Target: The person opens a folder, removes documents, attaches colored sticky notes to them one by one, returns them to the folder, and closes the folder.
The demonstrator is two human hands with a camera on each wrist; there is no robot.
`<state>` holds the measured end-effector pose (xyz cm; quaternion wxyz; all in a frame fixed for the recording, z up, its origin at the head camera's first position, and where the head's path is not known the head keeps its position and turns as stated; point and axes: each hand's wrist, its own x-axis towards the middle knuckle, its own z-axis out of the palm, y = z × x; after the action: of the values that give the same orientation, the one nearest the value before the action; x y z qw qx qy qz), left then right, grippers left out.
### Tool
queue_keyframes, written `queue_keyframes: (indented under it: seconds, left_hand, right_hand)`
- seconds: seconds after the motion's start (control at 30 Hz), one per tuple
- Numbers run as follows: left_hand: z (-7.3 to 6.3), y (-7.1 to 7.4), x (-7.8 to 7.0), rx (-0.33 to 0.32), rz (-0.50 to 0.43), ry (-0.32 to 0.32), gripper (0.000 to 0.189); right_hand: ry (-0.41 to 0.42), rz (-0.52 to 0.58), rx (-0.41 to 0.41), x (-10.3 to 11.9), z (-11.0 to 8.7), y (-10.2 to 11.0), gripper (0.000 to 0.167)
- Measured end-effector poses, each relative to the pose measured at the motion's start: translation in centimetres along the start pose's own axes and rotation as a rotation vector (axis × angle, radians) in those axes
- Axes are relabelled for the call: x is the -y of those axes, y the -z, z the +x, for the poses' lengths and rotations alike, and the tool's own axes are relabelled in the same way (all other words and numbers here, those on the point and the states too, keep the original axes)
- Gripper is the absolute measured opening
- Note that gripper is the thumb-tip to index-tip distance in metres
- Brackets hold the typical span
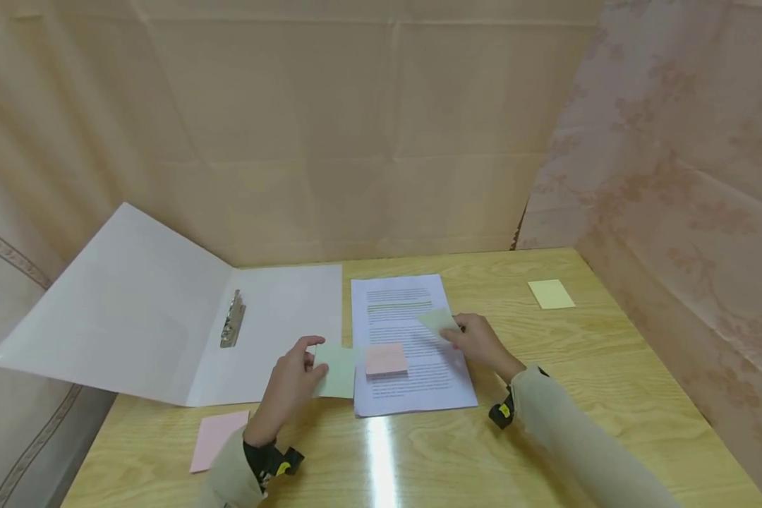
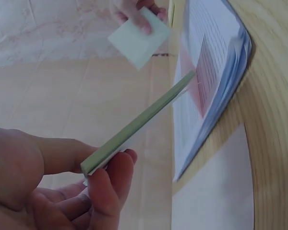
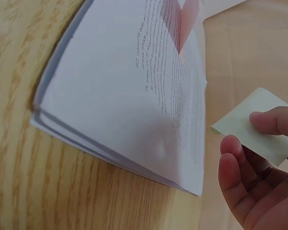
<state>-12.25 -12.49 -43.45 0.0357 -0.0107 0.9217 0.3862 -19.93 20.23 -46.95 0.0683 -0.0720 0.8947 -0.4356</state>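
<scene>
My left hand (image 1: pixel 294 376) holds a pale green sticky-note pad (image 1: pixel 339 372) by its left side, above the table beside the papers. Seen edge-on in the left wrist view, that pad (image 2: pixel 139 125) sits between thumb and fingers. A single pale green sticky note (image 1: pixel 438 322) is pinched in my right hand (image 1: pixel 480 344), over the right part of a stack of printed sheets (image 1: pixel 419 395). The right wrist view shows the note (image 3: pixel 259 122) with the thumb on its face. On the sheets a pink sticky note (image 1: pixel 386 360) stands partly raised, and a green line marks the text higher up.
An open white binder (image 1: pixel 292 303) with a metal clip (image 1: pixel 233 321) lies at left, its cover raised. One pink sticky-note pad (image 1: pixel 217 439) lies near the left front, partly behind the left forearm. At the far right is a yellow pad (image 1: pixel 551 294). Curtains hang behind the wooden table (image 1: pixel 609 395).
</scene>
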Motion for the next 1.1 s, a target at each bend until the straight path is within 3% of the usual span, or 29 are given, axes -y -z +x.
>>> queue_keyframes:
  seconds: [0.2,0.6,0.9,1.1]
  left_hand:
    - [-0.9,1.2,1.2,0.022,0.038,0.018,0.041]
    - [-2.4,1.6,3.1,0.129,0.147,0.117,0.039]
    - [-2.6,1.6,4.8,0.145,0.351,0.152,0.038]
    - [-2.8,1.7,5.1,0.142,0.429,0.147,0.029]
  right_hand:
    - [-0.009,-0.006,0.0,0.0,-0.1,-0.1,0.016]
    - [0.009,-0.011,0.007,0.2,-0.1,-0.3,0.021]
    - [-0.011,-0.001,0.027,-0.2,0.0,-0.4,0.022]
    - [-0.021,-0.006,0.029,-0.3,0.0,-0.5,0.019]
